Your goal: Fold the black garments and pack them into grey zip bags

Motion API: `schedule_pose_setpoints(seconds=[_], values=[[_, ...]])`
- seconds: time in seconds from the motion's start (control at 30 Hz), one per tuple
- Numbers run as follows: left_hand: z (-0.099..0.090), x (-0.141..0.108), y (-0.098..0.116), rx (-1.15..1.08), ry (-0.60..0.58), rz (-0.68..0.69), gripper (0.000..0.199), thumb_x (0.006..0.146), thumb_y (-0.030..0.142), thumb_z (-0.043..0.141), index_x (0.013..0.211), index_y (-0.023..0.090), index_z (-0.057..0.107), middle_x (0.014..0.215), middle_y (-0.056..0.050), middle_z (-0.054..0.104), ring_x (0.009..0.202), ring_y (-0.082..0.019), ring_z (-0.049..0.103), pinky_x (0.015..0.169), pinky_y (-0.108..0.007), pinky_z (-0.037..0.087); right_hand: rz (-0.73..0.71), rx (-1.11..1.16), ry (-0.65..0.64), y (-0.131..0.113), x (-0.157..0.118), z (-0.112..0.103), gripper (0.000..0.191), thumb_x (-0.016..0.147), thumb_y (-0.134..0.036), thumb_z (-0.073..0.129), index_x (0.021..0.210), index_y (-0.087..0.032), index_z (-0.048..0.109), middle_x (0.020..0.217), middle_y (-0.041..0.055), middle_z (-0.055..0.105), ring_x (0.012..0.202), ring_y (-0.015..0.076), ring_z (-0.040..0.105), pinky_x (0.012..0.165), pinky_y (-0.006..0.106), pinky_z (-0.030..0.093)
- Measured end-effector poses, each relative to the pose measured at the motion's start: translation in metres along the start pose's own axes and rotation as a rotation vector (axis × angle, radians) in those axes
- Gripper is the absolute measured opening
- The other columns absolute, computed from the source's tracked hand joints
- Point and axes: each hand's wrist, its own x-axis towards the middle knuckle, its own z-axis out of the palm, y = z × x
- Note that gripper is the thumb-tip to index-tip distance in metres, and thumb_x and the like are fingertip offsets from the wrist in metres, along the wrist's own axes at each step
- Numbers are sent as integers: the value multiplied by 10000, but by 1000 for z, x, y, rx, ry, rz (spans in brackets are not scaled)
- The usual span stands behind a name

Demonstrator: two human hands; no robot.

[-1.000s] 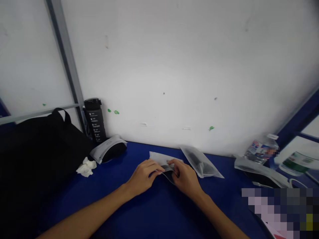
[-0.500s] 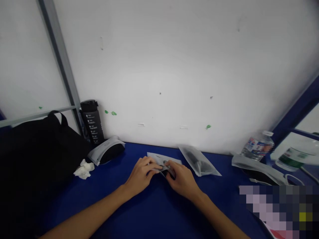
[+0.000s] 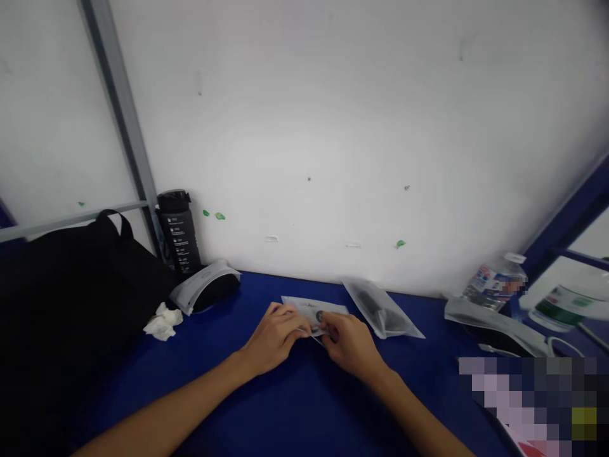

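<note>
Frosted plastic catches my eye first: a pale, see-through pouch (image 3: 309,311) on the blue table (image 3: 285,406), straight ahead of the person and set between their 2 hands. From where I stand its far edge runs mostly side to side, its right end dipping slightly nearer the body, so its long axis seems to lie across the reach of the forearms. Most of what shows of it spreads beyond the fingertips, toward the white wall (image 3: 304,139). Left hand (image 3: 270,336) and right hand (image 3: 354,343) come in from opposite sides and look about equally near; both have bent fingers pinching its near edge, just apart from each other, though the exact thumb contact is hidden. That edge, lying crosswise between the 2 pinches, is the relation I'd judge matters most. A dark round patch (image 3: 320,315) sits by the right fingertips; I can't tell whether it is printed on or inside. Another pouch (image 3: 380,311) lies apart, beyond the right hand.
</note>
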Motion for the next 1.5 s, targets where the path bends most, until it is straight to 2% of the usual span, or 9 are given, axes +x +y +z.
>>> schedule_pose_setpoints(seconds=[0.17, 0.33, 0.43, 0.53, 0.77, 0.9, 1.2, 1.37, 1.5], values=[[1, 0, -2, -1, 4, -13, 161, 1048, 135, 576, 1030, 241, 696, 1096, 30, 795, 1072, -192, 646, 982, -380, 352, -18, 41, -56, 1, -2, -3, 255, 755, -51, 584, 940, -218, 640, 667, -40, 600, 620, 145, 534, 627, 258, 286], [-2, 2, 0, -22, 27, -39, 99, 1052, 190, 602, 1039, 232, 691, 1063, 12, 793, 1013, -191, 664, 928, -370, 378, -174, 165, -46, -1, -5, -9, 358, 721, -58, 588, 1025, -229, 667, 660, -69, 548, 595, 127, 520, 627, 247, 333], [-2, 2, 0, -31, 30, -59, 83, 1047, 196, 613, 1041, 233, 688, 1058, 13, 783, 996, -181, 662, 900, -354, 395, -269, 240, -15, -7, -7, -10, 274, 770, -112, 611, 1012, -227, 668, 671, -64, 527, 591, 123, 507, 611, 245, 348], [-1, 1, -2, -53, 37, -61, 94, 1033, 172, 614, 1077, 226, 677, 1060, -3, 770, 967, -179, 663, 886, -339, 429, -293, 234, 55, -13, -8, -6, 72, 887, -218, 627, 954, -218, 652, 691, -42, 548, 591, 124, 507, 583, 250, 339], [6, -5, -5, -88, 123, -107, 384, 970, 167, 663, 1342, 254, 622, 1053, -12, 789, 977, -205, 693, 953, -357, 507, -355, 201, 171, -14, -8, 2, 184, 1001, -271, 605, 1116, -231, 744, 657, -39, 550, 547, 116, 516, 561, 256, 356], [9, -5, -6, -91, 145, -98, 488, 963, 182, 664, 1438, 271, 591, 1062, -12, 811, 974, -214, 718, 967, -373, 527, -376, 200, 180, -15, -9, 0, 227, 1018, -267, 594, 1159, -238, 769, 661, -27, 584, 556, 119, 533, 578, 254, 391], [8, -5, -8, -72, 83, -46, 656, 930, 86, 618, 1547, 283, 511, 1111, -4, 819, 981, -219, 715, 969, -386, 556, -461, 205, 200, -14, -9, 5, 235, 1059, -272, 564, 1029, -229, 794, 633, -19, 613, 535, 121, 529, 586, 257, 404], [8, -6, -8, -98, 61, 10, 685, 920, 18, 532, 1552, 280, 501, 1355, -50, 732, 1067, -204, 715, 1004, -375, 564, -412, 195, 124, -15, -9, 8, 217, 1055, -261, 547, 1073, -220, 759, 612, -34, 604, 532, 130, 544, 598, 260, 409], [8, -6, -8, -105, 40, 25, 761, 911, -43, 442, 1588, 305, 451, 1399, -51, 701, 1129, -187, 703, 1053, -375, 555, -327, 187, 68, -16, -11, 8, 187, 1024, -223, 517, 996, -215, 702, 629, -29, 625, 523, 129, 536, 580, 260, 381]])
